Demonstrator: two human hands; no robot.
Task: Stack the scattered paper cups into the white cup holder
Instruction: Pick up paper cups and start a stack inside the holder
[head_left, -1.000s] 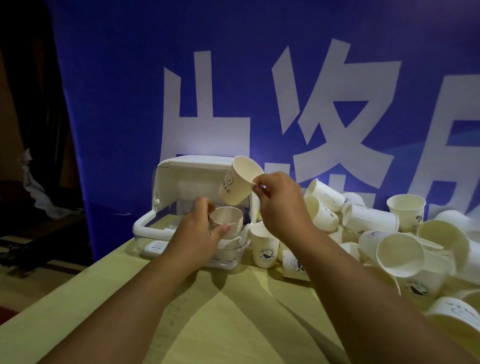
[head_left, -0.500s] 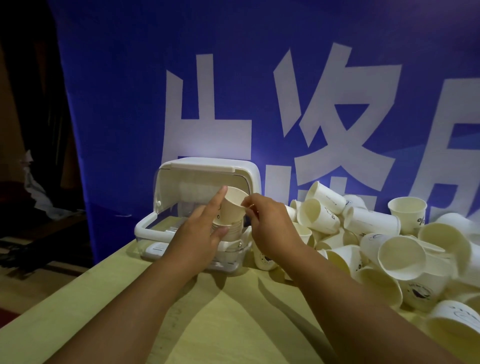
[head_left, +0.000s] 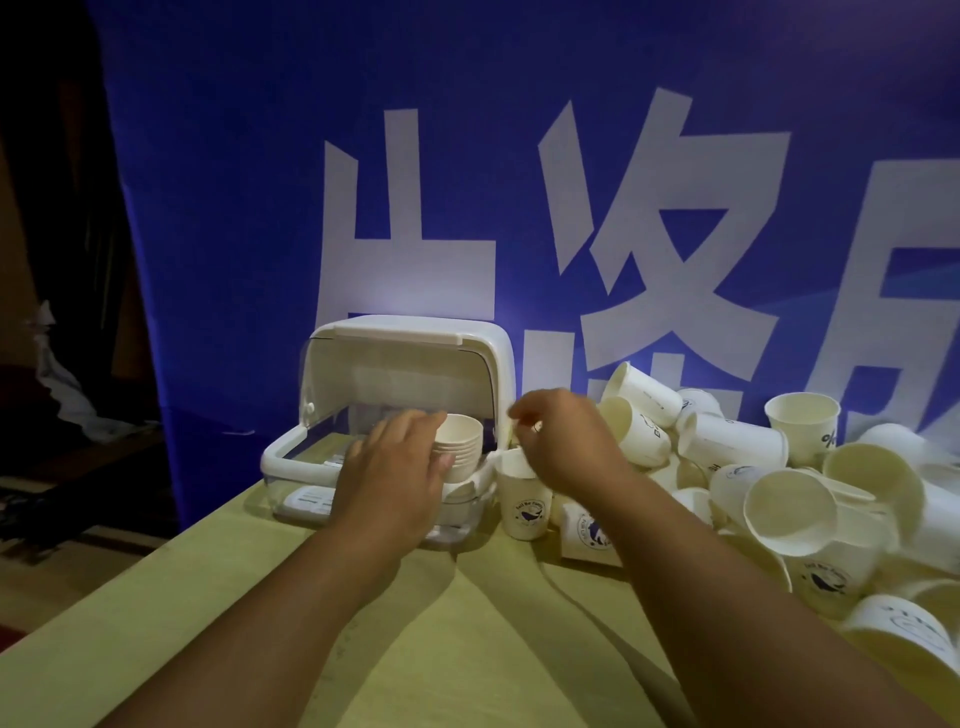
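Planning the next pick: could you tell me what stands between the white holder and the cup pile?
Head view: one upright printed cup, just beneath the right hand.

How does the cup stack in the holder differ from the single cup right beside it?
The cup stack is several nested cups inside the white cup holder; the single cup stands alone on the table. The single cup shows a dark logo; the cup stack shows none. Both open upward.
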